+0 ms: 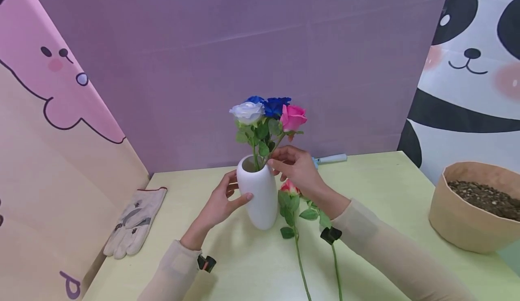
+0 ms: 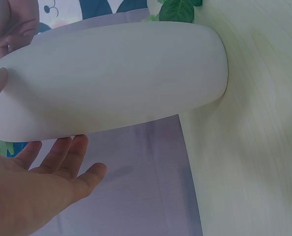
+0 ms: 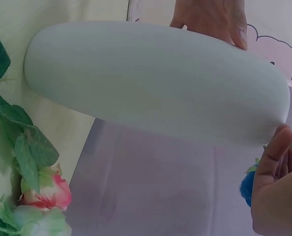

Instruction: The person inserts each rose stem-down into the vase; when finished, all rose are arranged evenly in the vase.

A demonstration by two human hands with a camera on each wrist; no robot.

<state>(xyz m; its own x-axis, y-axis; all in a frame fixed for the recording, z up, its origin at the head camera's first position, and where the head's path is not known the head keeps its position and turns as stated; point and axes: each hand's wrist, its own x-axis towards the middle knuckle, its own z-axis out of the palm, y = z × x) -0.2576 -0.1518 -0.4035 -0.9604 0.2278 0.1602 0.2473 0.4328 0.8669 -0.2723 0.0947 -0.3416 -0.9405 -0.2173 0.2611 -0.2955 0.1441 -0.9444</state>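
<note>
A white vase [image 1: 260, 197] stands upright on the pale green table [image 1: 378, 188]. It holds a white rose [image 1: 247, 111], a blue rose [image 1: 276, 104] and a pink rose [image 1: 292, 117]. My left hand [image 1: 225, 199] grips the vase's side, thumb on the front and fingers behind. My right hand [image 1: 294, 168] is at the vase's mouth, its thumb against the rim and its fingers curled on the pink rose's stem. The vase [image 2: 111, 78] fills the left wrist view, and the right wrist view shows the vase [image 3: 156, 88] with my right thumb [image 3: 271, 152] at its rim.
Two more roses lie right of the vase: a pink-and-white bloom [image 1: 289, 187], long stems [image 1: 301, 265] toward me, seen close as a rose [image 3: 45, 191]. Work gloves [image 1: 136, 219] lie far left, a brown pot of soil [image 1: 467, 215] sits far right, a blue-handled tool [image 1: 331, 158] at the back.
</note>
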